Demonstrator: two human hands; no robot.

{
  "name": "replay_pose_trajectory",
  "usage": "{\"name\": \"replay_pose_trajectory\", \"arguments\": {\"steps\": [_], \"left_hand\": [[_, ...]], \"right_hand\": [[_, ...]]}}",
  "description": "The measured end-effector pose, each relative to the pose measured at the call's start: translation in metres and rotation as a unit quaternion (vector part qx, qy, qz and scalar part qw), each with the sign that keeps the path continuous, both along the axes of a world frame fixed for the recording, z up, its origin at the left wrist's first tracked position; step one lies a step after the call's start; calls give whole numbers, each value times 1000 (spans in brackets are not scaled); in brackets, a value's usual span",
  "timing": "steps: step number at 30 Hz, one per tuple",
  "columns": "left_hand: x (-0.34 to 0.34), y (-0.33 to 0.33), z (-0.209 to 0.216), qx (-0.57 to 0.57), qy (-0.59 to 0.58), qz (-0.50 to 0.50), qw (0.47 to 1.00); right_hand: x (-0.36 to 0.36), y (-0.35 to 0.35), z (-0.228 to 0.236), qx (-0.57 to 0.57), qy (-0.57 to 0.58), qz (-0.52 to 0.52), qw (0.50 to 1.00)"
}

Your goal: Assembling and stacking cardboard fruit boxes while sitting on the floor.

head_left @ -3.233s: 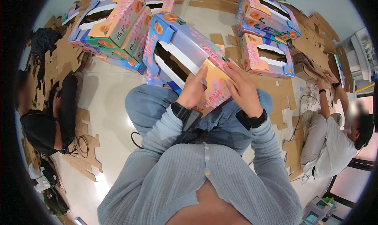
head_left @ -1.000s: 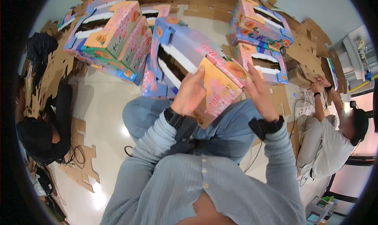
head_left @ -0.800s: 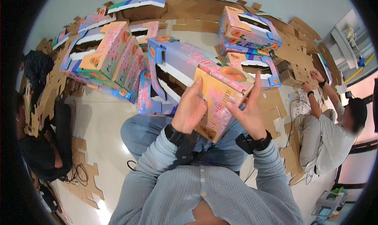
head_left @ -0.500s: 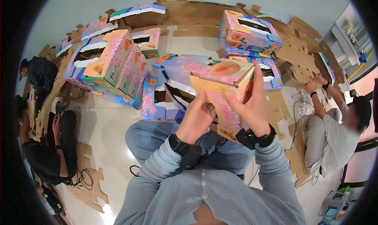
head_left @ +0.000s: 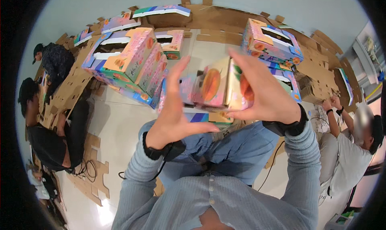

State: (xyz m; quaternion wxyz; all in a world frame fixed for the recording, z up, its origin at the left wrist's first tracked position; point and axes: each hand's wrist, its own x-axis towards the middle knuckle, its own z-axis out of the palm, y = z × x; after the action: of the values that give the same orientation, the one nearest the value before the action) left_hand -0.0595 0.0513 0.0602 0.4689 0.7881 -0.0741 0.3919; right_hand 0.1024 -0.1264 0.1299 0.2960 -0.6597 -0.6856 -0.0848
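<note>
1. Two hands stand on either side of a printed box (head_left: 211,85), which is held up just beyond the knees (head_left: 253,137).
2. The right hand (head_left: 268,89) has its grip closed on the box's right end, fingers toward the far edge, thumb toward the near one; blur hides the exact contact.
3. The left hand (head_left: 169,117) has its grip spread wide, thumb and fingers well parted, with no clear contact on the box.
4. The step in hand looks like turning the box about to work on its end.
5. The next move probably calls for a steady right hold while the left hand braces the other side without denting it.
6. Stacked boxes (head_left: 130,65) stand to the far left.
</note>
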Motion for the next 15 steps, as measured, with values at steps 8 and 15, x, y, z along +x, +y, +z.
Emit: {"name": "replay_pose_trajectory", "arguments": {"steps": [8,15], "left_hand": [[11,20,-10,122,99,52,986],[-5,34,-21,-129,31,4,991]], "right_hand": [[14,-6,-13,-22,7,3,1000],[22,-28,-89,235,518,-188,801]]}}
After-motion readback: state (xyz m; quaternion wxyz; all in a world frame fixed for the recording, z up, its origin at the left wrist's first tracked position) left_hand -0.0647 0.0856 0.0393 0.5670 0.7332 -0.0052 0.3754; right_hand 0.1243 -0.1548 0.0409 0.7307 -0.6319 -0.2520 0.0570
